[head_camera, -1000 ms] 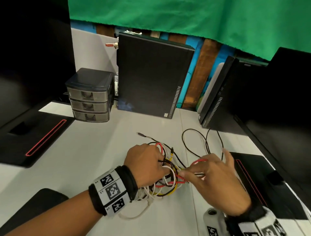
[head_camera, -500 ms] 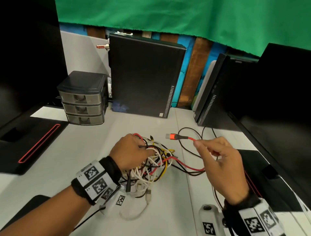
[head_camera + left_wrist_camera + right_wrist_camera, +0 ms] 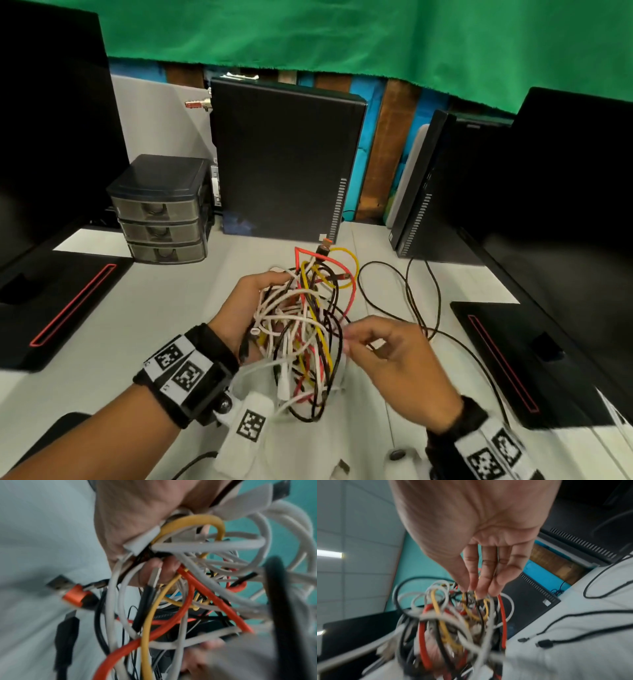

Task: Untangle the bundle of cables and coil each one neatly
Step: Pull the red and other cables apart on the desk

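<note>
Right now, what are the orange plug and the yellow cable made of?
The orange plug looks like metal: its orange collar has a brushed satin sheen and its tip is bare silvery grey. The yellow cable looks like smooth rubbery plastic, since it bends in soft loops with an even matte-gloss skin. The left hand grips the bundle both sit in.

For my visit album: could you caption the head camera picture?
Left hand grips a tangled cable bundle while right hand picks at its strands.

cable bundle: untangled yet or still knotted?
Still knotted: the cable bundle, gripped by the left hand, shows white, yellow, red, black strands interlaced.
</note>
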Demonstrator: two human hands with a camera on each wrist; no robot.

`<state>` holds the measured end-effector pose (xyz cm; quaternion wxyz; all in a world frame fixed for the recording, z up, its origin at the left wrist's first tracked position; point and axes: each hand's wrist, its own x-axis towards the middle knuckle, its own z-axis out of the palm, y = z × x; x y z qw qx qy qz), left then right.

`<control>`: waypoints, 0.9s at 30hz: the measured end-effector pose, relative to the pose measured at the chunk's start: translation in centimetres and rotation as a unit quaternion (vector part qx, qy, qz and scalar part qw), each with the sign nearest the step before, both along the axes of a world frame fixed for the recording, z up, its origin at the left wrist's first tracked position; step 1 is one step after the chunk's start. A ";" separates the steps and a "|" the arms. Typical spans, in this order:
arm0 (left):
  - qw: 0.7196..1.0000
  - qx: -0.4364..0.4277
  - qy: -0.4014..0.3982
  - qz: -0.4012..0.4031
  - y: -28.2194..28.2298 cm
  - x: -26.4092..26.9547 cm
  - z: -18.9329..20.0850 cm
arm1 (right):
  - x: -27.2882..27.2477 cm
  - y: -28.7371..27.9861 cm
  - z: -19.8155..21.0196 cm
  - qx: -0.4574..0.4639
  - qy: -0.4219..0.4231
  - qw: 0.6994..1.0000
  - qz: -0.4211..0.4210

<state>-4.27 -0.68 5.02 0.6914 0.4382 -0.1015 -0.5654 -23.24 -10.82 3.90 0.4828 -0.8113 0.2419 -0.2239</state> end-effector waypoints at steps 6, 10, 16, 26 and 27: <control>0.999 -0.019 0.033 -0.008 0.0 -0.7 -0.2 | 0.2 1.2 0.1 -0.018 -0.169 0.977 -0.130; 0.999 -0.031 -0.001 -0.011 -0.1 -1.2 0.2 | -1.1 2.3 2.8 -0.142 -0.270 0.944 -0.129; 0.998 -0.032 -0.030 -0.039 -0.2 -2.0 -0.4 | -0.4 2.7 0.5 -0.255 0.008 0.967 -0.028; 0.997 0.000 0.039 -0.072 -0.7 -2.1 -1.4 | 0.2 0.5 -1.7 -0.375 0.165 0.907 -0.098; 0.995 0.018 0.002 -0.093 -0.7 -2.0 -1.5 | 0.1 -0.3 -2.0 -0.371 0.145 0.910 -0.110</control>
